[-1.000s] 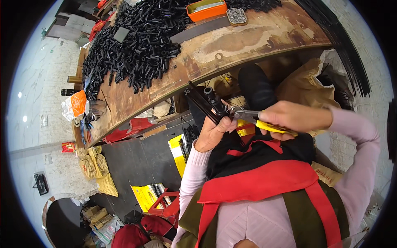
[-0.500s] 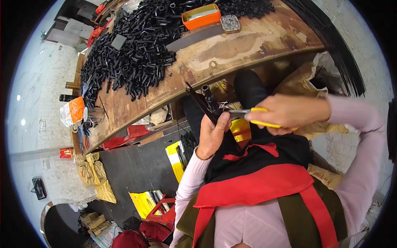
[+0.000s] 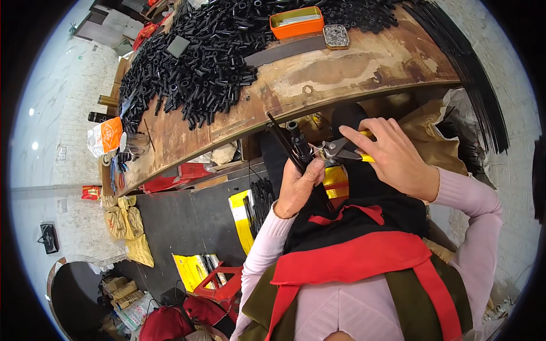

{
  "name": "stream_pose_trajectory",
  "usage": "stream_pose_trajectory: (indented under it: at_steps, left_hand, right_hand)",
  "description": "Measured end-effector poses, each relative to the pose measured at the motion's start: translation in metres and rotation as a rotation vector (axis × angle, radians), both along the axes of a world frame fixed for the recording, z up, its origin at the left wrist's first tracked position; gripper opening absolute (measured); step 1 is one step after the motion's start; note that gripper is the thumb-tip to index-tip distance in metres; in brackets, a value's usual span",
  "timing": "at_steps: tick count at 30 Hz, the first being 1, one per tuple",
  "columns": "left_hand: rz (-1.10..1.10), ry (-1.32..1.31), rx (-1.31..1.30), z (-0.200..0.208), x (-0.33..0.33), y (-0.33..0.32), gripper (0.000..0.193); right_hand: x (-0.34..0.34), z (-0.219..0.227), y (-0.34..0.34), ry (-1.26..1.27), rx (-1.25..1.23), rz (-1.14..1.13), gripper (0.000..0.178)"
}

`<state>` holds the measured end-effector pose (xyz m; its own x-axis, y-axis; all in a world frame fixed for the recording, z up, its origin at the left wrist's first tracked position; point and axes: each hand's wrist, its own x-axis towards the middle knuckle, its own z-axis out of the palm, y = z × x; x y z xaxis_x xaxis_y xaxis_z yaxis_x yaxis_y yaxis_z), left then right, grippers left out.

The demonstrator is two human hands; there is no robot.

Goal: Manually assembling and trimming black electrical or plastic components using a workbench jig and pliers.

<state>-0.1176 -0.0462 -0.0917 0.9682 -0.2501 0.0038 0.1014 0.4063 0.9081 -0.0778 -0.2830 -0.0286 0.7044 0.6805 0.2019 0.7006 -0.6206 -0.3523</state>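
Clasped in the left grip [image 3: 298, 187], thumb uppermost: a bunch of slim black rods [image 3: 282, 139] and, just beside them, a stepped black tubular piece [image 3: 296, 133], both jutting forward past the fingers. Held in the right grip [image 3: 398, 159], just right of the left one: yellow-handled pliers [image 3: 336, 150], handles spread apart, metal nose aimed left toward the tip of the left thumb. Too small and crowded at that spot to tell about contact between nose and tubular piece.

Ahead of both grips, a worn wooden desk [image 3: 369, 68]. On it, forward and left of the left grip, a large heap of black tubular parts [image 3: 193, 79], topped by a grey square block [image 3: 178, 46]. Nearly straight ahead of the left grip, well apart from it, a flat grey strip [image 3: 284, 50] and an orange box [image 3: 298, 31]; just right of the box, a small square container of silvery bits [image 3: 336, 46]. Beyond the right grip, well forward and to the right, a sheaf of long black rods [image 3: 475, 74]. Behind both grips, toward the body, a red apron band [image 3: 352, 258].
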Motion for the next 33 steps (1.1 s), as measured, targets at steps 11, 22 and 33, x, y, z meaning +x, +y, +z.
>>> stream_pose_trajectory:
  at_steps: [11,22,33]
  left_hand:
    - [0.034,-0.005,0.007,0.003,-0.002,-0.005,0.016]
    - [0.016,0.014,0.023,0.002,-0.002,-0.001,0.022]
    - [-0.005,0.003,0.083,0.009,-0.005,-0.005,0.015]
  right_hand:
    - [0.003,-0.003,0.004,-0.210,-0.066,-0.015,0.062]
    - [0.025,0.025,-0.007,0.087,-0.040,0.201,0.056]
    - [0.006,0.010,-0.007,-0.071,0.144,0.140,0.051]
